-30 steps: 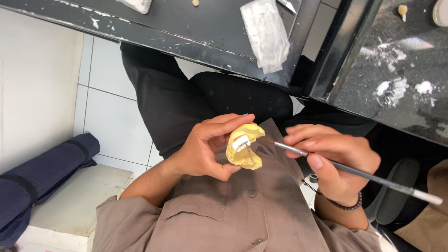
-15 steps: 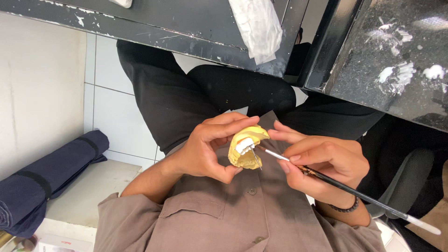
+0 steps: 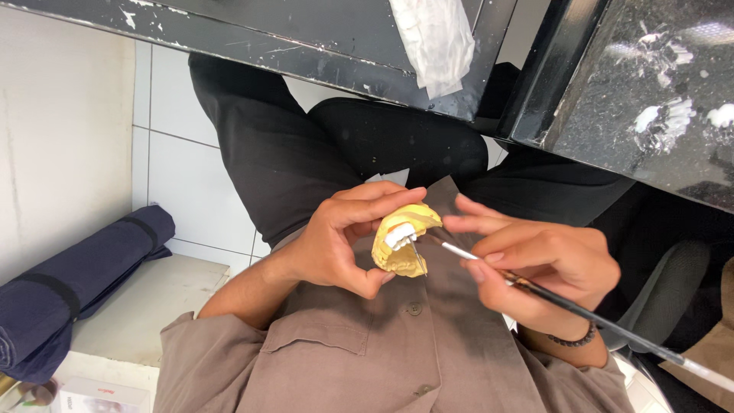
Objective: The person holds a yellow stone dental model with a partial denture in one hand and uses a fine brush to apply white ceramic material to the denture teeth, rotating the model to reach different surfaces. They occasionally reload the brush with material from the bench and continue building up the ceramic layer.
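Centrally, left hand (image 3: 336, 241) grips yellow dental cast (image 3: 401, 245) with white teeth; right hand (image 3: 547, 264) pinches thin brush (image 3: 581, 310), tip touching cast. Black worktop (image 3: 306, 38) across top.

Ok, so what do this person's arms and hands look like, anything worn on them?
Both hands are bare, with no gloves or rings that show. The left hand comes out of a short grey-brown shirt sleeve, leaving the forearm uncovered. The right hand has a dark beaded bracelet at the wrist. The fingernails look short and unpainted.
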